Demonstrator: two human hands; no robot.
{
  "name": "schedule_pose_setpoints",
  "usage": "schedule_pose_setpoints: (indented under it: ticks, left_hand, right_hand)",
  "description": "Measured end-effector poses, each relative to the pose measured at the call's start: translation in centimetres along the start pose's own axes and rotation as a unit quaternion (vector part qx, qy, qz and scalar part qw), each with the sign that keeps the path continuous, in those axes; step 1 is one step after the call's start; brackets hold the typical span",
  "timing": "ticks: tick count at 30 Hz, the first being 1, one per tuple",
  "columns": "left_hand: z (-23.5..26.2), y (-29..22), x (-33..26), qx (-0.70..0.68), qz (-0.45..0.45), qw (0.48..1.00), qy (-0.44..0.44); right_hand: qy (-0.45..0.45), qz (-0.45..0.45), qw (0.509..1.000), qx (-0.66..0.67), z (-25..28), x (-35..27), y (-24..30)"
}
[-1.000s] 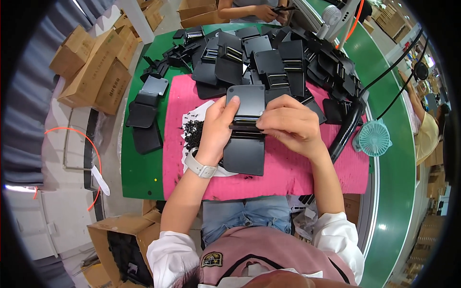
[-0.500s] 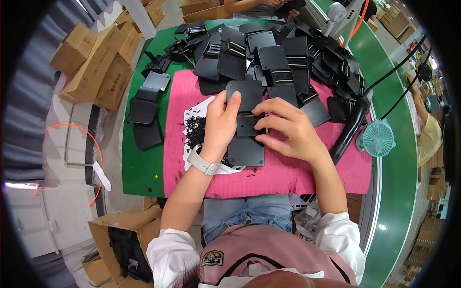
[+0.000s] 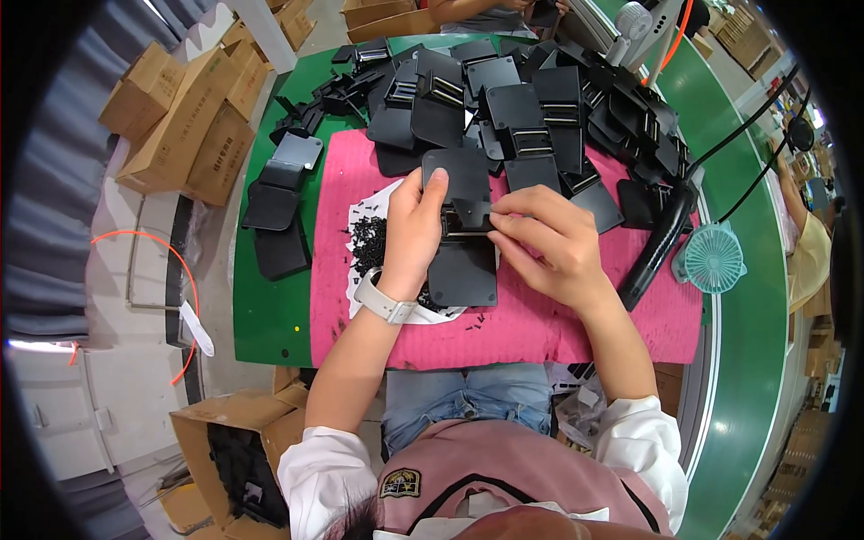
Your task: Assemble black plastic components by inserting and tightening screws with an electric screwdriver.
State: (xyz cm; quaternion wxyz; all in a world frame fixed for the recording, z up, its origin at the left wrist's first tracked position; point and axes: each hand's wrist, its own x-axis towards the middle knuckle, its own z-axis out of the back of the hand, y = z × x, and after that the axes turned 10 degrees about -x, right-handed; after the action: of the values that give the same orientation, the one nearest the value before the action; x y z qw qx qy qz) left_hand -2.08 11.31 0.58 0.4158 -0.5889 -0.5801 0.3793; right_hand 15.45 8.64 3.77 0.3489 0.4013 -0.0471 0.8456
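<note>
My left hand (image 3: pixel 416 220) is closed round the left side of a black folding stand (image 3: pixel 463 274), its thumb resting on the upper plate. The stand has two rounded flat plates with a smaller flap (image 3: pixel 472 212) and metal hinge rods between them. At the right end of that flap, my right hand (image 3: pixel 553 243) pinches with thumb and fingers. To the left, partly behind my left wrist, many small black screws (image 3: pixel 367 241) lie on a white sheet (image 3: pixel 353 286). A few loose screws (image 3: pixel 477 321) are scattered below the stand.
A heap of similar black stands (image 3: pixel 513 108) covers the far side of the pink mat (image 3: pixel 576 333). More plates (image 3: pixel 274 211) lie on the green table at left. A black powered-tool-like tube (image 3: pixel 655 247) and a teal fan (image 3: pixel 709 258) stand at right. An open carton (image 3: pixel 234 414) is lower left.
The middle flap has swung upward, from below the hinge rod to above it, over the upper plate. My right hand has shifted slightly right with its fingers drawn together; my left keeps its hold.
</note>
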Motion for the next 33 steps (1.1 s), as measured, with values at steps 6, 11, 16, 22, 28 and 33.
schedule_pose_setpoints:
  ticks: [6,11,16,22,28,33]
  left_hand:
    - [-0.1,0.4,-0.1,0.018,-0.031,0.999,-0.001]
    - [0.1,0.3,-0.1,-0.001,-0.031,0.999,0.016]
    - [-0.1,0.0,-0.1,-0.017,-0.022,1.000,-0.003]
    - [0.1,0.2,0.0,-0.007,-0.024,1.000,-0.009]
    - [0.0,0.2,0.0,-0.028,-0.008,1.000,0.013]
    - [-0.2,0.1,-0.3,-0.019,-0.004,1.000,0.016]
  right_hand:
    - [0.048,0.031,0.998,0.014,-0.1,0.5,0.0]
    - [0.087,-0.020,0.994,0.057,0.1,0.4,0.0]
    - [0.047,-0.007,0.996,0.069,-0.2,0.3,-0.2]
    - [0.043,-0.021,0.998,0.036,-0.5,0.5,0.3]
    - [0.023,-0.052,0.995,0.077,-0.6,0.3,0.2]
    - [0.071,-0.070,0.990,0.097,-0.2,0.2,0.0]
